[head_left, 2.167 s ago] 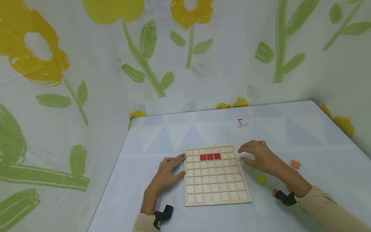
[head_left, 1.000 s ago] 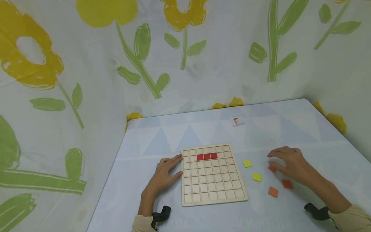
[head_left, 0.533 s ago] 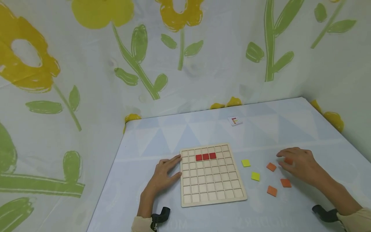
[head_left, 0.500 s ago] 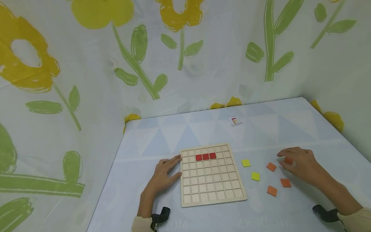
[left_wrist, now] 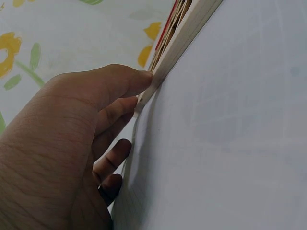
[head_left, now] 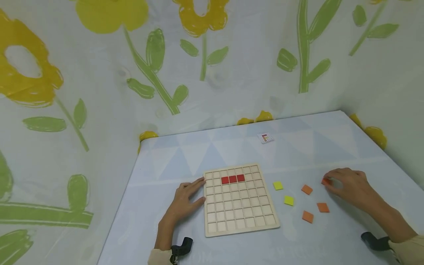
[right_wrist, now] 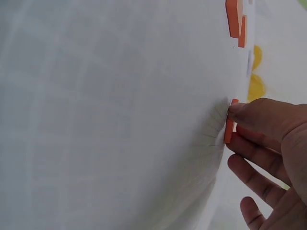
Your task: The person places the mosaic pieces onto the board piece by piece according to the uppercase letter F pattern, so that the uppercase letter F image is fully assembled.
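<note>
A pale wooden grid board [head_left: 238,206] lies on the table, with three red square tiles [head_left: 233,179] side by side in its second row from the top. My left hand [head_left: 183,203] rests against the board's left edge, thumb and fingertips touching it and the fingers fairly straight. In the left wrist view the thumb meets the board's side [left_wrist: 163,67]. Off to the right, my right hand [head_left: 352,186] pinches an orange-red square tile [head_left: 326,181] between thumb and fingers, at the table surface. The right wrist view shows this tile [right_wrist: 230,125] edge-on, partly covered by the thumb.
Two yellow tiles [head_left: 289,200] and three orange tiles [head_left: 307,216] lie loose between the board and my right hand. A small pattern card [head_left: 265,138] with a coloured grid lies farther back. Flower-printed cloth [head_left: 232,92] rises behind the table.
My right hand has moved from the board's right edge rightward past the loose tiles and its fingers have closed on an orange-red tile. My left hand stays at the board's edge; the view shifts slightly.
</note>
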`<state>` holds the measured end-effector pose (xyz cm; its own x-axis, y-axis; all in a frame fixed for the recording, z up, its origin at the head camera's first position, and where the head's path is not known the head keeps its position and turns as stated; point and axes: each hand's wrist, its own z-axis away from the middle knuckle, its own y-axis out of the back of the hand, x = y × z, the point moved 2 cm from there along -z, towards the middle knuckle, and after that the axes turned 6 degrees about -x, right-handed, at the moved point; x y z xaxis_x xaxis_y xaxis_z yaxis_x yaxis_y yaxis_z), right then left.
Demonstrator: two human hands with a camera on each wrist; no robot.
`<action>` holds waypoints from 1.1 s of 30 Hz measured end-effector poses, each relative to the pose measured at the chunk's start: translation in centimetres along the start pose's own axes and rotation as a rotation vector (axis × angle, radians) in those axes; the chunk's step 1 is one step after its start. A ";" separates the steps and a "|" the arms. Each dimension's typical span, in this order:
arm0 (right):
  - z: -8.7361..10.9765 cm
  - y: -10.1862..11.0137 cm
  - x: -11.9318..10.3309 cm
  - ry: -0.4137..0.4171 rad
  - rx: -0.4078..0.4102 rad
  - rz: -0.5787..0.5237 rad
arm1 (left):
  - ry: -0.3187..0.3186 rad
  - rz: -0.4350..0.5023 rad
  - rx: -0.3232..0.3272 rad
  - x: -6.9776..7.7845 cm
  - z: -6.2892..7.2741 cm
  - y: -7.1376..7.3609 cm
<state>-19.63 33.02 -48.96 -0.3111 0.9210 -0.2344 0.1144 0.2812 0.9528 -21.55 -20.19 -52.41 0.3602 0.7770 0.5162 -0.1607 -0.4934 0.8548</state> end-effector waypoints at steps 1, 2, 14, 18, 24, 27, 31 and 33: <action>0.0 0.0 0.1 -0.004 -0.008 0.004 | -0.002 0.002 -0.003 0.0 0.0 0.0; 0.1 0.0 0.2 -0.004 -0.012 0.006 | 0.004 -0.002 -0.013 0.0 0.0 0.0; -0.5 0.5 -0.4 0.095 0.058 -0.009 | 0.029 0.016 -0.028 0.7 0.3 0.4; -1.2 0.7 -1.4 0.146 0.086 -0.024 | 0.034 0.009 -0.024 0.8 0.2 0.4; -2.1 0.7 -3.3 0.168 0.067 -0.050 | 0.023 0.018 -0.026 0.8 0.2 0.5; -2.5 0.8 -4.4 0.175 0.049 -0.070 | 0.022 0.019 -0.030 0.6 0.2 0.4; -3.0 0.8 -5.5 0.194 0.029 -0.085 | 0.018 0.014 -0.025 0.5 0.2 0.3; -3.3 0.6 -6.1 0.219 0.045 -0.083 | 0.015 0.013 -0.019 0.6 0.2 0.4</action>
<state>-20.83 26.67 -46.32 -0.5180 0.8149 -0.2598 0.1197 0.3699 0.9213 -21.22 -20.00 -51.80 0.3444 0.7765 0.5276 -0.1829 -0.4957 0.8490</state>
